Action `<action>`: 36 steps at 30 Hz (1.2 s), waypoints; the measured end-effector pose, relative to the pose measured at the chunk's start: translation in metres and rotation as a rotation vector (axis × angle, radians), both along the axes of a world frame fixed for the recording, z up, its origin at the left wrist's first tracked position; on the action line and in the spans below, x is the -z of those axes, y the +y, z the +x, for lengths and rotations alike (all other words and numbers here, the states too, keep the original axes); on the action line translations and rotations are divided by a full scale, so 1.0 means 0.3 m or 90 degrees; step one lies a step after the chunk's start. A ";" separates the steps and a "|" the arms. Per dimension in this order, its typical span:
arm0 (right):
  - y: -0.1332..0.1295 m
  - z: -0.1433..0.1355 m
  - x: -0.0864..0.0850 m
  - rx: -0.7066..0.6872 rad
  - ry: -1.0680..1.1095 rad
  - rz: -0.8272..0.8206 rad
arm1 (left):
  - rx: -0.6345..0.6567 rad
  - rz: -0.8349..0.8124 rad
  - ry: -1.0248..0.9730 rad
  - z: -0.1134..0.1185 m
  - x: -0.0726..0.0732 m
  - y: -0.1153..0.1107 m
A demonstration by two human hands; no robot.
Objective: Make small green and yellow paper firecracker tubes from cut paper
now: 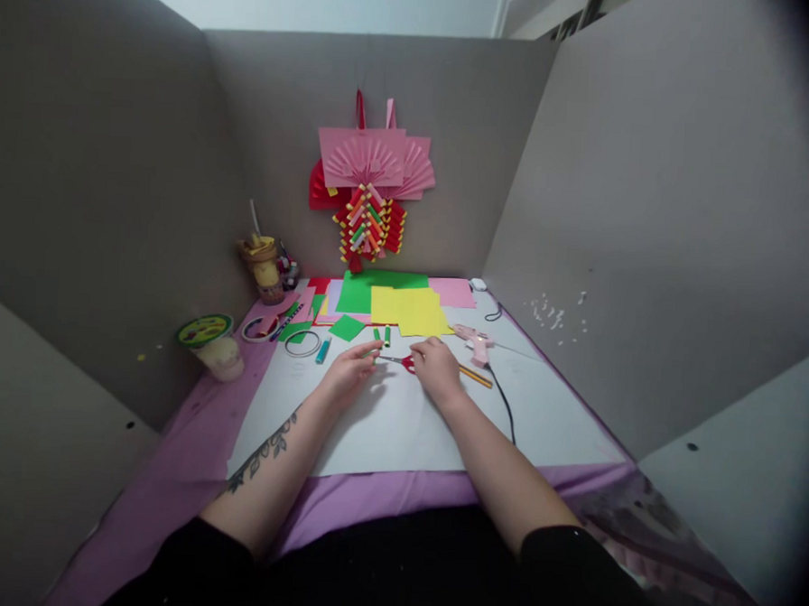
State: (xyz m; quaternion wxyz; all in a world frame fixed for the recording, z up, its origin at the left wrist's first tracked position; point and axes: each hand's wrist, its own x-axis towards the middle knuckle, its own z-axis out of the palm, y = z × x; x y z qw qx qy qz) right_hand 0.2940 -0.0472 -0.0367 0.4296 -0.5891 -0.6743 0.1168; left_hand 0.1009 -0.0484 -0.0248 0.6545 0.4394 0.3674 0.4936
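In the right grip — red-handled scissors, blades leftward.

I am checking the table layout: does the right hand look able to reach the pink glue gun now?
Probably yes. The pink glue gun lies close beside the right hand, with nothing tall between. That hand seems to hold the red-handled scissors, so it may need to release them first.
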 end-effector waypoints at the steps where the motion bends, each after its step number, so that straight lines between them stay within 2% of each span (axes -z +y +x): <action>1: -0.004 -0.014 -0.006 -0.029 0.073 0.011 | 0.022 -0.005 -0.006 0.005 -0.001 -0.007; 5: -0.013 -0.071 -0.018 -0.169 0.363 -0.082 | 0.076 0.008 0.016 0.020 -0.004 -0.030; 7: -0.014 -0.085 -0.019 -0.196 0.464 -0.144 | 0.084 0.035 0.043 0.022 -0.003 -0.038; 10: -0.017 -0.092 -0.024 -0.193 0.546 -0.206 | 0.082 0.076 0.079 0.023 0.000 -0.042; 23: -0.015 -0.086 -0.030 -0.255 0.726 -0.289 | 0.116 0.137 0.138 0.009 0.043 -0.025; 28: -0.014 -0.081 -0.034 -0.289 0.755 -0.324 | 0.118 0.186 0.183 0.004 0.035 -0.030; 31: -0.014 -0.080 -0.040 -0.309 0.762 -0.317 | 0.139 0.189 0.170 0.007 0.028 -0.035; 36: -0.016 -0.080 -0.031 -0.311 0.749 -0.259 | 0.155 0.129 0.112 0.013 0.038 -0.031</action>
